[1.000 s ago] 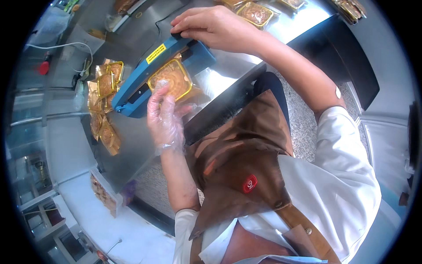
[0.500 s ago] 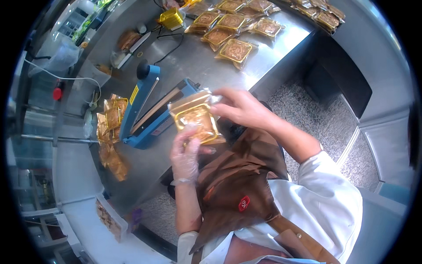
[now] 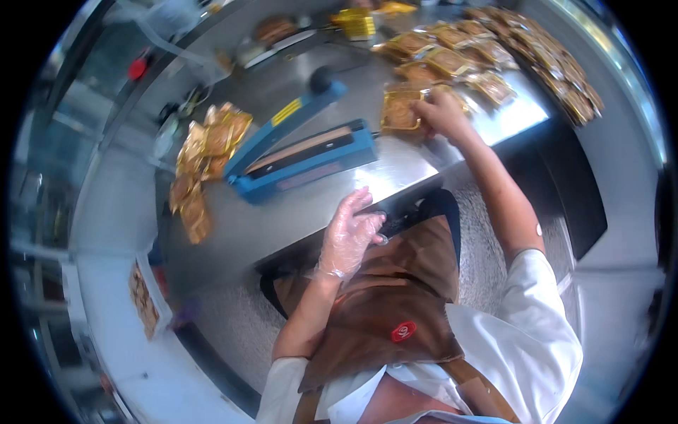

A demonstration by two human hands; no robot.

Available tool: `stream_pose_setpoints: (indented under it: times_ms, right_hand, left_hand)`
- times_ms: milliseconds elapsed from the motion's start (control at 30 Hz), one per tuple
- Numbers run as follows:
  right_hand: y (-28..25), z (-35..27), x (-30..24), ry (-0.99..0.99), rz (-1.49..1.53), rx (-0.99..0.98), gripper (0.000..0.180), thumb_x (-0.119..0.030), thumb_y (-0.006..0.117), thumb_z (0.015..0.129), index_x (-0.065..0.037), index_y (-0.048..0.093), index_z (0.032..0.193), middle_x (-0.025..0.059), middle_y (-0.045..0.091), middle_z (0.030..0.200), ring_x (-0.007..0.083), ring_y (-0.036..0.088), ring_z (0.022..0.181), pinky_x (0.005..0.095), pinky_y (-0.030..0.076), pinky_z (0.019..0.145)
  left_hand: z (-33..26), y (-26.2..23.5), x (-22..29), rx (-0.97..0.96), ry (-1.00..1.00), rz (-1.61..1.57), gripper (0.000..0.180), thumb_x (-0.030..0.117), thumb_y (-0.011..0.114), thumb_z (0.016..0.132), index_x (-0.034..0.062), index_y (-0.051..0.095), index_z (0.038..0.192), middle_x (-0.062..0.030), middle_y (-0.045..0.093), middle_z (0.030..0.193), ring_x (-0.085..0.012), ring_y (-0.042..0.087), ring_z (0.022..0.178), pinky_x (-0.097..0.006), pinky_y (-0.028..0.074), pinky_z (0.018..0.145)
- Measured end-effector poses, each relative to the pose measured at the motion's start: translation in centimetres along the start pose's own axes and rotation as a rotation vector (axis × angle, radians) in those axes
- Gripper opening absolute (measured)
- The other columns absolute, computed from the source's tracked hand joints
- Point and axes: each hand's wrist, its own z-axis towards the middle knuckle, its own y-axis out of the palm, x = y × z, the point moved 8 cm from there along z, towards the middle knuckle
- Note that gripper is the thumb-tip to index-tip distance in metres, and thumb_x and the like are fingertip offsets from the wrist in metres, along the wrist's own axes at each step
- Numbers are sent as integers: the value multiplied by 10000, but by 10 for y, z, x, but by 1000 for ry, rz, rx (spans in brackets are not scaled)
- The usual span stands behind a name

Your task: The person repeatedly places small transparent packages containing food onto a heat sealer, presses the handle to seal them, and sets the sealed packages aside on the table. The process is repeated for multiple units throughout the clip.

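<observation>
At the front of a spread of bagged pastries, my right hand is closed on the edge of one bagged pastry. It is a round brown pastry in a gold tray inside a clear bag. Another pack behind that hand is partly covered by it. My left hand, in a clear plastic glove, hovers near the table's front edge with fingers apart and holds nothing. Between the hands and the left pile stands a blue bag sealer, its arm raised.
More bagged pastries cover the back right of the steel table, beside a dense row of packs. A loose pile of packs lies left of the sealer. Gold trays and a knife are at the back.
My right hand has carried the bagged pastry away from my left hand, forward and right to the other packs. My left hand has let go of it. The view has shifted.
</observation>
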Motion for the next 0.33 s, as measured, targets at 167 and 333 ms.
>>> stream_pose_setpoints:
  times_ms: [167, 333]
  right_hand:
    - [25, 38, -9, 70, 219, -11, 290, -224, 615, 1010, 65, 600, 1008, 145, 678, 867, 186, 716, 678, 289, 583, 525]
    - [64, 40, -18, -108, 128, 25, 409, -202, 588, 1015, 85, 536, 1301, 174, 714, 996, 198, 725, 750, 286, 571, 543]
  left_hand:
    - [-24, -55, 12, 160, 63, 39, 486, 13, 630, 984, 20, 470, 1443, -190, 540, 1399, -229, 669, 1073, -301, 616, 748]
    - [-58, -189, 60, 616, 312, 235, 384, 60, 649, 992, 34, 553, 1364, -138, 608, 1333, -230, 682, 1081, -318, 620, 760]
